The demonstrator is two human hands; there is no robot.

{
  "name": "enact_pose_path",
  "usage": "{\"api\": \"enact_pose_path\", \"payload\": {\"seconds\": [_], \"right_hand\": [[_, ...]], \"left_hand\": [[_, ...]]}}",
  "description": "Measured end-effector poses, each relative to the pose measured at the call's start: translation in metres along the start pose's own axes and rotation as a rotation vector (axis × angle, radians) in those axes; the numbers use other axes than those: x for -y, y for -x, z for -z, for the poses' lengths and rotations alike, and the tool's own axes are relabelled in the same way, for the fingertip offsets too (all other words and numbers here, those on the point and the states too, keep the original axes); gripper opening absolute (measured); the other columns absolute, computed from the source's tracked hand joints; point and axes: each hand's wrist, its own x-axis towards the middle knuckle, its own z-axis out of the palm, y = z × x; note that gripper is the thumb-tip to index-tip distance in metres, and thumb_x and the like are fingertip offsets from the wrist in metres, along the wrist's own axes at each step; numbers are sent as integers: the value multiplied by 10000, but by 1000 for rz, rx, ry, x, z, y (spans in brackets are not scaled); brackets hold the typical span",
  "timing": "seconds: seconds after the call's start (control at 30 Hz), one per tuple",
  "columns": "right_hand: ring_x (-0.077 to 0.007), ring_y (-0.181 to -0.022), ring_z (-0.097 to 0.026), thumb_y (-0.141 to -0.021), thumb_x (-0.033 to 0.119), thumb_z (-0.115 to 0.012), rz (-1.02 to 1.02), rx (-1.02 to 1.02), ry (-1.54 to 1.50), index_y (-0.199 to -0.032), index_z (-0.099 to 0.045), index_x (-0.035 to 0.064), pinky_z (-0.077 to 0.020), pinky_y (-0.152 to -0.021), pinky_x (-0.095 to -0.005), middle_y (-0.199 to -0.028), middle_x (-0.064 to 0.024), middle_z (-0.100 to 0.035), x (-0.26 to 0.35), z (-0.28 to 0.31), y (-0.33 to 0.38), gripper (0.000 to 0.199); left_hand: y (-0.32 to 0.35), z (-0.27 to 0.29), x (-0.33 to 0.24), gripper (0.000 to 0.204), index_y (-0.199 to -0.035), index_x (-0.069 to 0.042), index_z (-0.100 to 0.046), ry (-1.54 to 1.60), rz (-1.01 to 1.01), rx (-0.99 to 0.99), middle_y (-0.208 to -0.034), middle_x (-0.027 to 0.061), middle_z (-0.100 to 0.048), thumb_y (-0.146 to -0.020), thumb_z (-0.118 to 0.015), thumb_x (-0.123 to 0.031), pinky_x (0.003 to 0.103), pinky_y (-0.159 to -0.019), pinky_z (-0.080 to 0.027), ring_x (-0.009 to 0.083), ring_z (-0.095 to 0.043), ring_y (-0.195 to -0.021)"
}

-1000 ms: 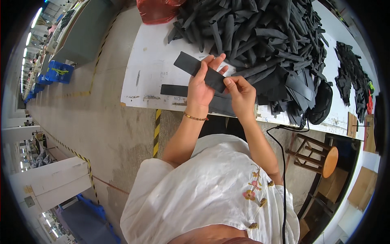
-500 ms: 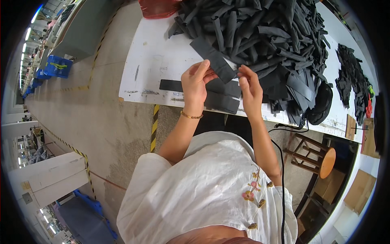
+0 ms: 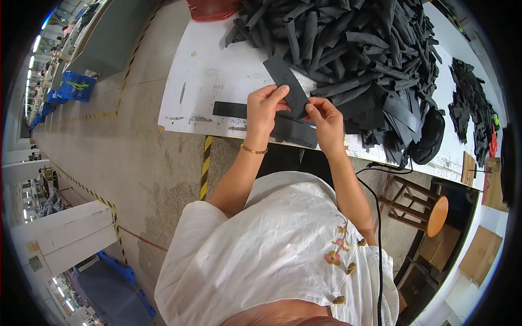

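Between my two hands is a dark fabric strip [image 3: 286, 81], held slanting above the white table. My left hand [image 3: 263, 108] pinches its left edge, the thumb lying on top. At the lower end my right hand [image 3: 328, 124] grips the strip between thumb and fingers. Beneath my hands, near the table's front edge, lie more dark strips [image 3: 294, 133]; my hands partly hide them. Another strip's end [image 3: 229, 109] shows left of my left wrist. Just beyond my hands rises a big heap of dark fabric strips [image 3: 348, 49].
A red bag [image 3: 213, 9] sits at the table's far left. Flat strips [image 3: 401, 117] and a black pouch-like item [image 3: 429, 138] lie right of the heap. A black cable [image 3: 376, 217] runs down beside my right arm. A wooden stool [image 3: 436, 215] stands to the right.
The right hand has moved left and now grips the lower end of the strip. The strip has turned to a steeper slant, showing its broad face.
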Motion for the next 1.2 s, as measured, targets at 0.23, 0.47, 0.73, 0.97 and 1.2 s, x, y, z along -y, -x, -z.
{"api": "enact_pose_path", "payload": {"seconds": [0.23,0.47,0.73,0.97,1.2], "right_hand": [[-106,-794,-599,-932,58,-628,-40,-55,-126,-1077,-641,-23,-496,-722,-254,-942,-43,-660,-2,0,1,166],[-78,-732,-569,-910,78,-666,-99,-138,-250,-1031,-663,-9,-465,-672,-235,-888,-16,-655,-10,4,-4,149],[-72,-708,-561,-911,110,-674,-192,-38,-383,-1027,-661,24,-438,-660,-221,-867,6,-643,-16,14,0,145],[-62,-699,-541,-920,119,-659,-140,95,-60,-1037,-657,5,-441,-665,-216,-840,10,-635,-9,11,3,163],[-62,-653,-526,-885,91,-675,22,130,281,-999,-659,-4,-429,-585,-228,-762,-6,-628,6,-51,-31,149]], "left_hand": [[5,-10,11,261,-924,37,-663,115,77,-87,-792,87,-676,-885,-720,-214,274,-601,-565,155,-660,-649],[25,-2,26,229,-919,54,-668,-94,232,130,-787,127,-675,-888,-706,-169,301,-617,-590,204,-674,-648],[20,9,27,256,-953,62,-668,-104,261,321,-844,146,-689,-918,-669,-191,313,-655,-591,226,-697,-711],[-3,25,15,294,-1048,39,-643,174,79,-37,-923,105,-680,-897,-693,-208,320,-685,-573,190,-674,-776],[2,82,-39,336,-1131,55,-598,83,-202,-269,-942,118,-654,-816,-708,17,323,-648,-598,201,-663,-778]]}}
